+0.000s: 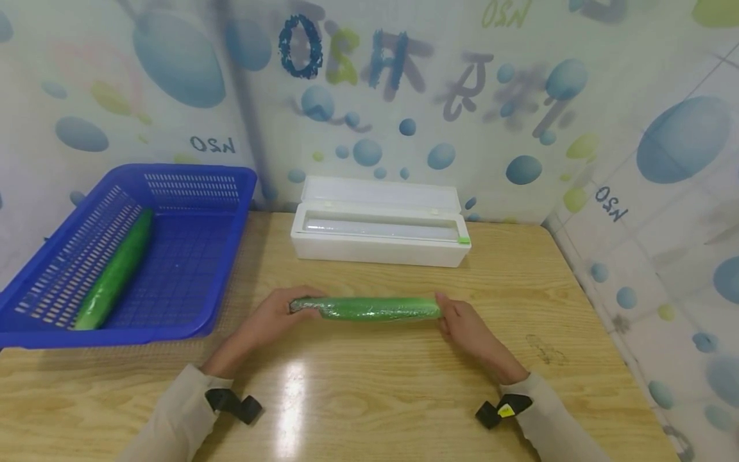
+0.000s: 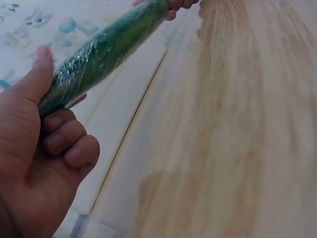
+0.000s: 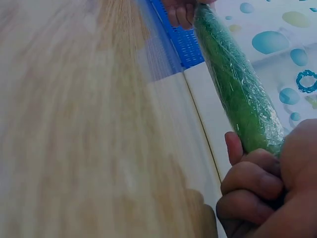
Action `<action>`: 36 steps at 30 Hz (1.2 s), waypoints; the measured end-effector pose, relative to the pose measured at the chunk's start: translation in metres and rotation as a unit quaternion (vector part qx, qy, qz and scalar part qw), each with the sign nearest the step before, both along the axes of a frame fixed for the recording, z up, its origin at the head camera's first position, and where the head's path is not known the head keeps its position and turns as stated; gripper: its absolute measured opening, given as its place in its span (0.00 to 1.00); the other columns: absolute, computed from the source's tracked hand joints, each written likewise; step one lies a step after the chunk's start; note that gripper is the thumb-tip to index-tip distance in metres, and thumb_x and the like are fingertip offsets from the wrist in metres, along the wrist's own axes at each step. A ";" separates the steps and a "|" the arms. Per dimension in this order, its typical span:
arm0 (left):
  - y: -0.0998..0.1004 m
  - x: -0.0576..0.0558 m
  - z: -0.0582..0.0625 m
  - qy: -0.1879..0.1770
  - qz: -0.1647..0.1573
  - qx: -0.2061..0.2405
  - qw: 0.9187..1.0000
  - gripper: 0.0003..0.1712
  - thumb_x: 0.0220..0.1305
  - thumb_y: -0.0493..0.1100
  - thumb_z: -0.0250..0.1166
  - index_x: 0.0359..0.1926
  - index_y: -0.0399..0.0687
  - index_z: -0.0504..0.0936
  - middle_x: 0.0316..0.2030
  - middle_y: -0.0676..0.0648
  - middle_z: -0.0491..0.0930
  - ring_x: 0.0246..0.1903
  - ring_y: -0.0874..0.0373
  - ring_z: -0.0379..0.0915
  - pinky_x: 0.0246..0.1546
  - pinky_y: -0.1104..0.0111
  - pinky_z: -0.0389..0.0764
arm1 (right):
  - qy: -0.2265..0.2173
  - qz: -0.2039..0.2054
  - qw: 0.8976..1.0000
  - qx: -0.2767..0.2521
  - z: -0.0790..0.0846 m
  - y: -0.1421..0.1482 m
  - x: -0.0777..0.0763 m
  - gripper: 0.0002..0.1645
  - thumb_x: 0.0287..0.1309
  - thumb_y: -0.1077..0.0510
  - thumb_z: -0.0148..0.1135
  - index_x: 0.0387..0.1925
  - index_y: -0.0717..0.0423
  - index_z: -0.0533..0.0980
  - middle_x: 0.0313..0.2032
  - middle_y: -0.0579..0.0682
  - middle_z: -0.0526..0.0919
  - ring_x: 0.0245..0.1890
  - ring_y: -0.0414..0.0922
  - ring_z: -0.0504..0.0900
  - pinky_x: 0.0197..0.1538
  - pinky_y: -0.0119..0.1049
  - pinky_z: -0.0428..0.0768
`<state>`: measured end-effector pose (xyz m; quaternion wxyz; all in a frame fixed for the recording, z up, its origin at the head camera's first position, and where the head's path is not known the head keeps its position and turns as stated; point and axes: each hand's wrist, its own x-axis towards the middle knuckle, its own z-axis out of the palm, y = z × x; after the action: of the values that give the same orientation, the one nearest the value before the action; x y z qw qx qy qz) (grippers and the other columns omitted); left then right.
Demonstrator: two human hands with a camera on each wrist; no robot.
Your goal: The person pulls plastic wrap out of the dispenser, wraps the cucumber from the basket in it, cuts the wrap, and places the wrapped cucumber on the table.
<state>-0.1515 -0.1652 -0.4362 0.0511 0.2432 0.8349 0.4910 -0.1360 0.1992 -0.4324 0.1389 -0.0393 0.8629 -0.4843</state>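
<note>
A long green cucumber (image 1: 375,308), wrapped in shiny clear film, is held level above the table by its two ends. My left hand (image 1: 283,314) grips its darker left end; in the left wrist view the thumb (image 2: 42,74) lies along one side and the fingers curl below. At the opposite end my right hand (image 1: 466,326) pinches the lighter tip, with curled fingers (image 3: 252,183) showing in the right wrist view. Creases of the film glint along the cucumber (image 3: 242,89).
Behind the hands stands a white box (image 1: 381,250) with its lid raised and a film roll (image 1: 381,228) inside. To the left, a blue plastic basket (image 1: 225,269) holds another cucumber (image 1: 118,273). All rest on a wooden table (image 1: 369,391) against a patterned wall.
</note>
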 end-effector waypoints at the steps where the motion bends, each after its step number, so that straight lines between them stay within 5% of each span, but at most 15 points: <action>1: 0.000 0.000 0.000 -0.005 0.000 0.003 1.000 0.18 0.62 0.44 0.65 0.53 0.48 0.81 0.47 0.48 0.82 0.38 0.58 0.76 0.41 0.65 0.76 | 0.009 0.004 1.000 0.008 0.000 0.000 0.000 0.40 0.69 0.31 0.29 0.18 0.57 0.67 0.12 0.45 0.61 0.13 0.40 0.57 0.18 0.29 0.59; 6: 0.000 0.001 -0.002 -0.029 0.023 0.004 0.999 0.19 0.63 0.46 0.65 0.53 0.45 0.81 0.49 0.46 0.81 0.45 0.53 0.75 0.49 0.57 0.73 | 0.091 0.055 0.993 0.054 -0.002 -0.001 -0.001 0.28 0.75 0.42 0.31 0.43 0.56 0.73 0.27 0.47 0.74 0.30 0.43 0.73 0.38 0.38 0.76; 11: 0.001 0.000 -0.002 -0.044 0.039 -0.007 0.998 0.19 0.66 0.49 0.61 0.51 0.42 0.82 0.48 0.44 0.81 0.50 0.49 0.75 0.54 0.51 0.70 | 0.141 0.081 0.984 0.073 -0.004 0.001 -0.002 0.23 0.75 0.48 0.35 0.56 0.57 0.68 0.42 0.50 0.77 0.43 0.45 0.75 0.51 0.47 0.74; 25: 0.002 -0.004 -0.009 0.004 0.040 -0.044 0.998 0.21 0.68 0.52 0.58 0.55 0.46 0.80 0.52 0.45 0.79 0.54 0.47 0.73 0.56 0.51 0.70 | 0.211 0.067 0.970 0.097 -0.009 0.007 -0.007 0.20 0.74 0.50 0.42 0.49 0.55 0.78 0.45 0.50 0.83 0.49 0.48 0.80 0.53 0.49 0.75; 33: -0.003 -0.008 -0.012 0.093 -0.013 -0.073 0.993 0.23 0.60 0.32 0.64 0.58 0.39 0.77 0.44 0.43 0.80 0.44 0.50 0.76 0.48 0.55 0.77 | 0.185 0.047 0.975 0.113 -0.007 0.010 -0.009 0.22 0.73 0.45 0.43 0.38 0.51 0.81 0.30 0.45 0.80 0.32 0.44 0.74 0.41 0.44 0.76; 36: -0.004 -0.008 -0.011 0.128 -0.004 -0.069 0.989 0.23 0.56 0.30 0.66 0.54 0.37 0.79 0.42 0.44 0.79 0.42 0.50 0.76 0.46 0.56 0.77 | 0.184 0.041 0.975 0.115 -0.007 0.010 -0.008 0.23 0.73 0.45 0.43 0.44 0.52 0.81 0.37 0.46 0.83 0.39 0.44 0.78 0.46 0.46 0.77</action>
<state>-0.1597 -0.1696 -0.4471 -0.0378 0.3036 0.8654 0.3970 -0.1443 0.2093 -0.4397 0.0007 -0.1469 0.9213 -0.3599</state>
